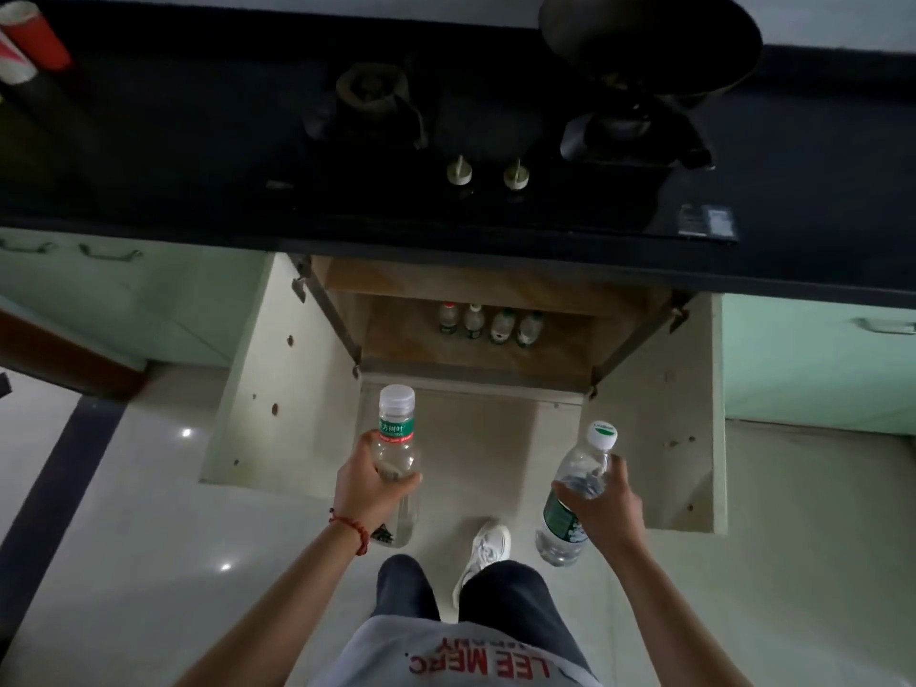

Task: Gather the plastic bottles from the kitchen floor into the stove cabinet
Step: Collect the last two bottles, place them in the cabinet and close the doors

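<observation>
My left hand (369, 493) grips a clear plastic bottle (396, 438) with a white cap and a green and red label, held upright. My right hand (602, 508) grips a second clear bottle (570, 498) with a white cap and a dark green label, tilted to the right. Both are held above the floor in front of the stove cabinet (476, 359), whose two doors stand wide open. Several bottles (488, 323) stand in a row at the back of the cabinet floor.
A black stove top (446, 141) with two knobs and a dark wok (649, 37) lies above the cabinet. The open doors, left (257, 384) and right (664, 438), flank my feet. Pale green cabinets stand on both sides. A white shoe (488, 547) rests on the tiled floor.
</observation>
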`<action>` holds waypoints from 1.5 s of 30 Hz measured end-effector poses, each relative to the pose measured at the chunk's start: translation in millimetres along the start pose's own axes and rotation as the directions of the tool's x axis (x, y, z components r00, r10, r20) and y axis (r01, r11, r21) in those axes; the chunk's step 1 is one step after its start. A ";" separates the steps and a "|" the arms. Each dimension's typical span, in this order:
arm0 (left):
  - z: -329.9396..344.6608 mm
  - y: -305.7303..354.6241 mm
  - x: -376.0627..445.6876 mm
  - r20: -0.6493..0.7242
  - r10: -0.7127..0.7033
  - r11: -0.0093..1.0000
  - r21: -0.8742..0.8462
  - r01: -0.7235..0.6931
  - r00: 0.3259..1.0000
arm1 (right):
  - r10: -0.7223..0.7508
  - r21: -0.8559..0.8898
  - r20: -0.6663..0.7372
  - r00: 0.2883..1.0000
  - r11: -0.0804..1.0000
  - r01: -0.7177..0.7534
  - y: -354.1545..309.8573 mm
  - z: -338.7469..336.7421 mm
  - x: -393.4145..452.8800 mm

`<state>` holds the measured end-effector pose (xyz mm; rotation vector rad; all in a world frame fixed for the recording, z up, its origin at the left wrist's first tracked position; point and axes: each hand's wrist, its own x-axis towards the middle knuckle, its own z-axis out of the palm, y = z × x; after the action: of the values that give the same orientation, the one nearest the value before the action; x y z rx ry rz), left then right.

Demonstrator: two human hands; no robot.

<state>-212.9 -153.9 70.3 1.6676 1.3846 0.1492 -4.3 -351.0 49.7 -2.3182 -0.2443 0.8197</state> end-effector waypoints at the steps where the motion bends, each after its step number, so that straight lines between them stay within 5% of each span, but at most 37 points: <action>1: 2.1 3.1 7.8 -0.008 -0.009 1.000 0.008 0.009 1.000 | -0.004 0.002 -0.003 1.000 1.000 0.004 -4.8 -2.7 10.2; 17: 59.9 12.0 155.3 0.044 0.065 0.994 0.090 -0.069 0.997 | -0.047 0.127 -0.120 0.992 0.990 0.063 -7.0 42.5 154.7; 28: 177.7 -68.9 303.6 0.027 0.263 0.965 0.004 -0.263 0.964 | -0.172 0.142 -0.240 0.955 0.967 0.210 65.5 150.2 308.7; 45: 280.3 -184.7 549.8 -0.117 0.251 0.951 -0.155 -0.267 0.961 | -0.359 0.041 -0.478 0.802 0.903 0.429 150.3 239.5 530.7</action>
<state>22.5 127.4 -459.3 1.7104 1.1808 0.4912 259.2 -143.3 -449.3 -2.1346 -0.4221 0.0622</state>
